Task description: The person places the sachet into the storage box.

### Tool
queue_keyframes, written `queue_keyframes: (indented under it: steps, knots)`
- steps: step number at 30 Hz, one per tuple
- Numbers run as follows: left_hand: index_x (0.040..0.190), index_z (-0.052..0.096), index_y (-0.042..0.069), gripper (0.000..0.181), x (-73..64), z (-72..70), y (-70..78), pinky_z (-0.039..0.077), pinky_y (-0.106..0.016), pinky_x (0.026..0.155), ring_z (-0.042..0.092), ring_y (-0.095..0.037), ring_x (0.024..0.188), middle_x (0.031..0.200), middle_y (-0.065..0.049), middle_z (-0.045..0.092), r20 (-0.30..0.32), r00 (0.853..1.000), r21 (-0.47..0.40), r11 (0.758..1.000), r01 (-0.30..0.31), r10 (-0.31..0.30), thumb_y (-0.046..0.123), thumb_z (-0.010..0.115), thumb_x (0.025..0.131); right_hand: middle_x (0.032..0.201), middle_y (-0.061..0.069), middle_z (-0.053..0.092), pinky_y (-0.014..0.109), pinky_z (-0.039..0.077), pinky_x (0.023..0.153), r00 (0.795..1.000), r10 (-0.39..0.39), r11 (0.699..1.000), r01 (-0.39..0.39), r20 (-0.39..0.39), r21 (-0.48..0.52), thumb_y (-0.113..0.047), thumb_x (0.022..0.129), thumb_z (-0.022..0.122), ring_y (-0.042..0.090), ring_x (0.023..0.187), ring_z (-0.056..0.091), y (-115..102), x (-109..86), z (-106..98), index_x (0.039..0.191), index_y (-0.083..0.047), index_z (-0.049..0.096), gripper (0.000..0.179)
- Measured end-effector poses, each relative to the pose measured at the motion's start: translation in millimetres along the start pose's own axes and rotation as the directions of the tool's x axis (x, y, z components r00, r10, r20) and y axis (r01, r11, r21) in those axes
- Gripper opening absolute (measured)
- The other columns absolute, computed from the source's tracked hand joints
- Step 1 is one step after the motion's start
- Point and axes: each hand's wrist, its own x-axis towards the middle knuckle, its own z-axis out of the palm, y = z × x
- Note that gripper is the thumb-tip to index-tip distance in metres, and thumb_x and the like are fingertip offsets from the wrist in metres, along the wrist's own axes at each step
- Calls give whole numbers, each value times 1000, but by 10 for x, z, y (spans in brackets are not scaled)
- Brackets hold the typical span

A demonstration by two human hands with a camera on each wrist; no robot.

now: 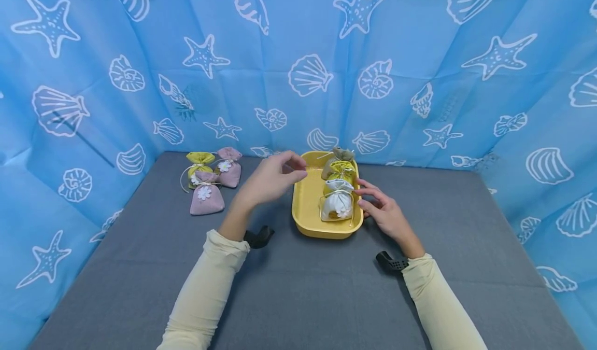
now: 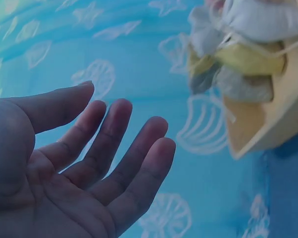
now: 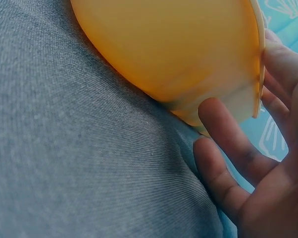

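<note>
Grey cloth (image 1: 298, 288) — yellow tray (image 1: 307, 199) against right hand (image 1: 386, 215)

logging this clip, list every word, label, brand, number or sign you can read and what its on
No readable text anywhere.
Curtain: only shell and starfish drawings.
White pouch: its round brownish patch is too small to read, if it bears text.
</note>
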Motion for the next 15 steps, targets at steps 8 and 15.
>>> queue_keyframes:
  steps: [8, 15]
  knots:
    - [122, 65, 16, 25, -269, -305, -199, 55, -45, 95, 64, -24, 114, 118, -3, 68, -181, 983, -48, 999, -6, -3, 29, 65, 101, 166, 8, 36, 27, 60, 76, 1000, 8, 1000, -8, 10, -3, -19, 105, 59, 11, 106, 65, 15, 2, 6, 133, -3, 62, 32]
    - [127, 64, 8, 33, -476, -531, -506, 51, -44, 98, 62, -25, 116, 123, -10, 66, -359, 933, -105, 993, -48, 7, 30, 63, 102, 165, 9, 37, 27, 60, 75, 1000, 5, 1000, -5, -9, -10, -20, 104, 60, 8, 103, 66, 15, -5, -3, 132, -4, 63, 32]
